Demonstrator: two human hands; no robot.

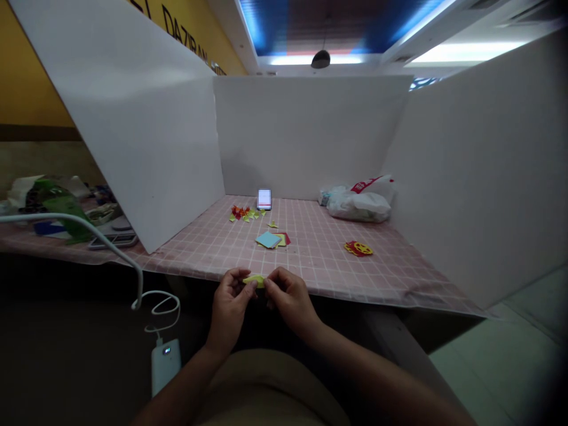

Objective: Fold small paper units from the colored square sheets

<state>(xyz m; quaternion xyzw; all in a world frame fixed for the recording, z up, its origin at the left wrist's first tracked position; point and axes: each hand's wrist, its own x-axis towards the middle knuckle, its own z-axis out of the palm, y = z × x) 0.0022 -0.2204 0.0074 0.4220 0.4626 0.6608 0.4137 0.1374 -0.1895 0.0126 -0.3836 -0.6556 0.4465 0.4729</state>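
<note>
A small folded piece of yellow paper (254, 280) is pinched between my two hands, just off the table's front edge. My left hand (231, 302) grips its left end with thumb and fingers. At its right end, my right hand (289, 299) closes thumb and fingertips on it. Beyond them on the table lies a stack of square paper sheets (268, 239), light blue on top with yellow and red beneath. Behind the stack sits a single folded yellow paper piece (273, 225). Farther back is a cluster of small folded red, orange and yellow pieces (242, 212).
A pink checked cloth (315, 260) covers the table, with white panels on three sides. A lit phone (264, 199) stands at the back. To the right are red and yellow cut-outs (359, 248) and a white plastic bag (359, 204). A power bank (165, 364) with a white cable hangs lower left.
</note>
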